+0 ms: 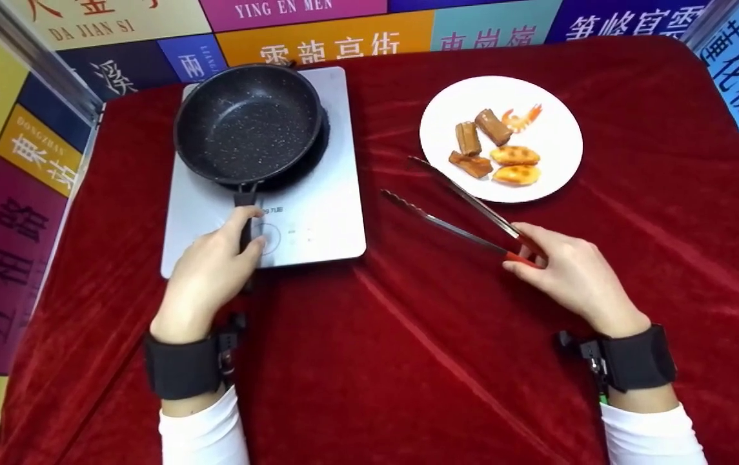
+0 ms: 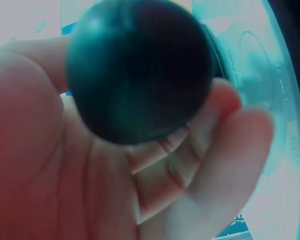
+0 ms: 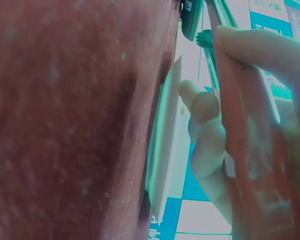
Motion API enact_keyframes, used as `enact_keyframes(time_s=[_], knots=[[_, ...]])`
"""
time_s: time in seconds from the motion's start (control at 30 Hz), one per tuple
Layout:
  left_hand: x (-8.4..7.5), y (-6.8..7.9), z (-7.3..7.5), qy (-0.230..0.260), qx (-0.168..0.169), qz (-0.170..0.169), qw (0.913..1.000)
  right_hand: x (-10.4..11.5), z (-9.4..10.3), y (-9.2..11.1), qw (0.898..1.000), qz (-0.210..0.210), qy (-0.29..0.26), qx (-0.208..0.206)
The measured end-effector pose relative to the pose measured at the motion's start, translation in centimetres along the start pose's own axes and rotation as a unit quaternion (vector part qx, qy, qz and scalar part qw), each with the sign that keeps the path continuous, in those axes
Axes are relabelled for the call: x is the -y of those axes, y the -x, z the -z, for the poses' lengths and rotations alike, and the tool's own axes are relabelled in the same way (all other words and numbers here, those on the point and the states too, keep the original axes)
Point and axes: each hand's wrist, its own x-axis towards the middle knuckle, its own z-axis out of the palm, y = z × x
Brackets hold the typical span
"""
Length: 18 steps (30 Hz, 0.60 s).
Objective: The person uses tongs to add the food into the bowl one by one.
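Observation:
A black frying pan [image 1: 250, 126] sits over the white induction cooker [image 1: 317, 226] on the left side of the table. My left hand [image 1: 211, 268] grips its handle, whose rounded dark end [image 2: 140, 75] fills much of the left wrist view. On the right, my right hand [image 1: 569, 271] holds metal tongs [image 1: 453, 229] by their red handles, with the arms spread and nothing between the tips. Just beyond them is a white plate [image 1: 446, 110] bearing brown rolled pieces [image 1: 493, 126], yellow browned pieces [image 1: 516, 165] and a shrimp [image 1: 523, 119].
Dark red velvet cloth [image 1: 408, 361] covers the table and shows some creases. Colourful panels with printed characters [image 1: 330, 45] stand along the back and both sides. The plate lies to the right of the cooker, with cloth between them.

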Motion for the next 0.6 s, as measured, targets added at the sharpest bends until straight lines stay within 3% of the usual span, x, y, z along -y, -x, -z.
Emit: enact_keyframes(time_s=[0.33,0.6], knots=[[-0.1,0.0,-0.1,-0.009,-0.008,-0.001,0.9999,-0.6,1.0,0.2,0.996,0.026,-0.005,-0.08],[-0.1,0.0,-0.1,-0.007,-0.01,0.003,0.9999,-1.5,2.1,0.8,0.995,-0.01,0.017,-0.101]])
